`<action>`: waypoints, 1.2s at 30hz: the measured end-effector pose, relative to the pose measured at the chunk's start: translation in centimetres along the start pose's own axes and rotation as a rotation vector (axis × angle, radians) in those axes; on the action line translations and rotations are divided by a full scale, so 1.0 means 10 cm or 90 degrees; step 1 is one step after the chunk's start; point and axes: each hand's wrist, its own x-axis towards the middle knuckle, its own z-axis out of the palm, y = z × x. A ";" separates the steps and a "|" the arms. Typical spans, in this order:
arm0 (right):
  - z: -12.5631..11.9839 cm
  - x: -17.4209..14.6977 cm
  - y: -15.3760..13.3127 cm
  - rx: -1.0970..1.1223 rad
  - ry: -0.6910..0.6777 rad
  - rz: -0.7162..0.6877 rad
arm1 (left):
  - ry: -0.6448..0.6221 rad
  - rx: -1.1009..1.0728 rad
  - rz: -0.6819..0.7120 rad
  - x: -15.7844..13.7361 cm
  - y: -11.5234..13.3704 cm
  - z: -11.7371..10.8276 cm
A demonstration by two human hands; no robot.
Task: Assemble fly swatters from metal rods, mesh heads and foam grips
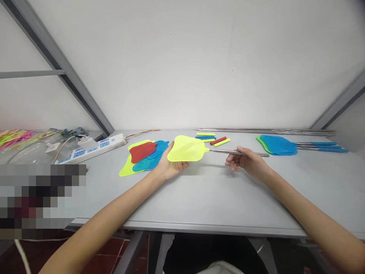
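A yellow fly swatter head with a metal rod fixed at its neck is held level above the table. My left hand is closed on the head from below and behind, so part of its fingers is hidden. Toward the rod's free end, my right hand pinches it between thumb and fingers, the other fingers loosely curled. Behind my left hand lie loose swatter heads: a red one, blue ones and yellow ones. Beyond the rod are several short grip sleeves in red, blue and yellow.
Swatters with blue handles are stacked at the right. Long metal rods lie along the wall. A power strip with plugs and cables stands at the left, near pink and yellow pieces in clear plastic. The table edge runs in front.
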 end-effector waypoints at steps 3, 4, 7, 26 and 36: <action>0.02 0.00 0.01 0.083 -0.002 0.024 | -0.029 0.041 0.025 -0.02 -0.06 0.02; 0.03 0.01 0.02 0.111 -0.003 0.032 | -0.040 0.059 0.024 -0.04 -0.09 0.05; 0.07 0.02 0.06 0.156 -0.009 0.054 | -0.139 0.188 0.025 -0.10 -0.21 0.16; 0.10 0.06 0.15 0.124 0.062 0.073 | 0.023 0.193 0.228 -0.04 -0.13 0.13; 0.08 0.08 0.20 0.056 -0.008 0.113 | 0.063 0.246 0.306 -0.02 -0.12 0.11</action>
